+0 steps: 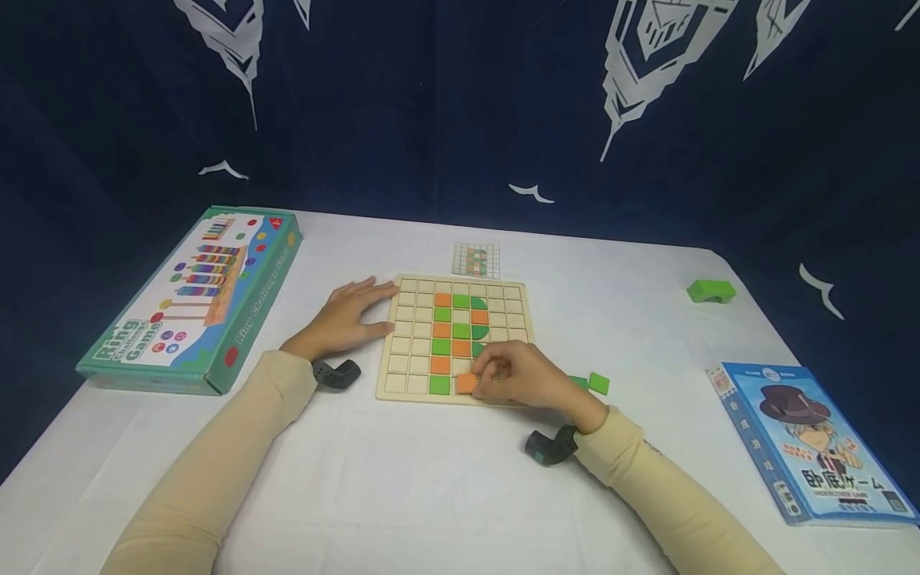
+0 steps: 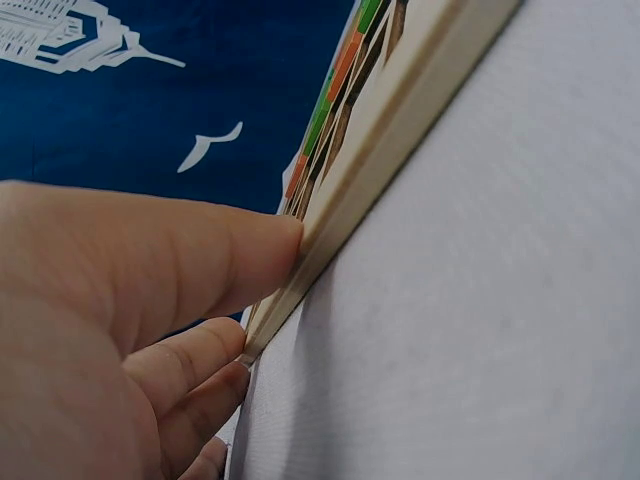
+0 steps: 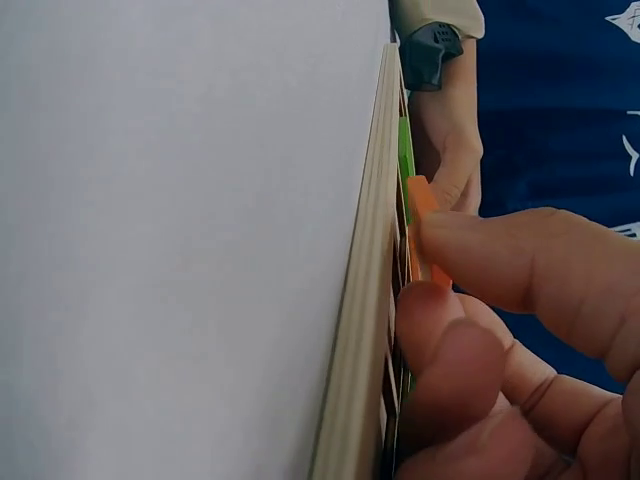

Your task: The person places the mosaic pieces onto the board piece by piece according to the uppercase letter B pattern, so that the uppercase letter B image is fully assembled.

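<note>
A wooden grid board (image 1: 406,361) lies mid-table, with orange, light green and dark green tiles set in its middle columns. My right hand (image 1: 513,371) pinches an orange square tile (image 1: 465,384) between thumb and fingers at the board's near edge, beside a light green tile (image 1: 440,385). In the right wrist view the orange tile (image 3: 425,225) stands slightly tilted over the grid. My left hand (image 1: 345,319) rests at the board's left side, fingers extended, thumb and fingertips touching the rim (image 2: 330,220). Part of the right columns is hidden behind my right hand.
A small pattern card (image 1: 476,260) lies behind the board. Loose green tiles (image 1: 599,384) sit right of my right hand. A Ring Challenge Game box (image 1: 194,295) stands left, a blue game box (image 1: 819,447) right, and a green arched block (image 1: 711,291) at back right.
</note>
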